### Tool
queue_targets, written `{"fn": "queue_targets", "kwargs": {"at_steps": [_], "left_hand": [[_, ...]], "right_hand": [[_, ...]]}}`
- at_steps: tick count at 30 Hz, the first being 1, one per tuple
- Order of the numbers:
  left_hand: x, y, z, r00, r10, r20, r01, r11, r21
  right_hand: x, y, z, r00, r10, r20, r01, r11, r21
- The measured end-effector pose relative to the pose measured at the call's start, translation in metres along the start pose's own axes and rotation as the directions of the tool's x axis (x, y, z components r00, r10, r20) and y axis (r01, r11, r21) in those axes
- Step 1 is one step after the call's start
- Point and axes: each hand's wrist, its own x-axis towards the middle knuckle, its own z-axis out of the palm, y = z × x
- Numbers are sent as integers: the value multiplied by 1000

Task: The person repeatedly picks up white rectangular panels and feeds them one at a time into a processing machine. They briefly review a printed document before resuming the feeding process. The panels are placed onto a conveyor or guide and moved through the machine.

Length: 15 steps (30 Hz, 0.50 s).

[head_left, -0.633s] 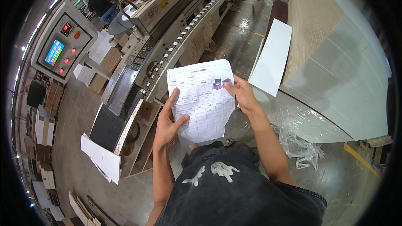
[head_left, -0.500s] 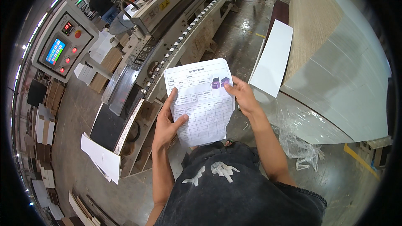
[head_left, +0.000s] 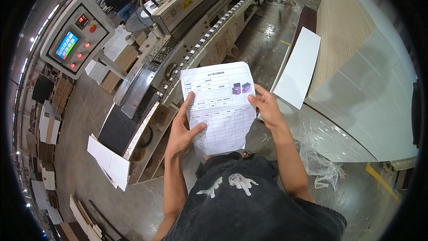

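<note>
Workshop floor, hands [head_left: 223, 120] still holding printed sheet [head_left: 220, 105]

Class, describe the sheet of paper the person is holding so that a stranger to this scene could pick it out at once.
Start at the long grey machine running up the left. Just below its near end, the left hand and right hand hold a paper sheet. Unlike the blank white boards nearby, it bears a printed table and small purple pictures.

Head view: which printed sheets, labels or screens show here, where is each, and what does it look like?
Sheet: held in both hands, left hand and right hand; white, with a table grid and small purple pictures.
Screen: on the grey control panel at upper left; blue, with coloured tiles, red buttons beside it.
Label: on the machine above the sheet; small, yellow.
</note>
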Motion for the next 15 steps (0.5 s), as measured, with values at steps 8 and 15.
{"fn": "queue_targets", "kwargs": {"at_steps": [8, 15], "left_hand": [[-1, 3, -1, 1000, 7, 5, -7, 1000, 26], [-1, -1, -2, 999, 42, 4, -42, 999, 20]], "right_hand": [[-3, -3, 2, 1000, -27, -8, 27, 999, -26], [-5, -6, 4, 999, -37, -5, 36, 999, -15]]}}
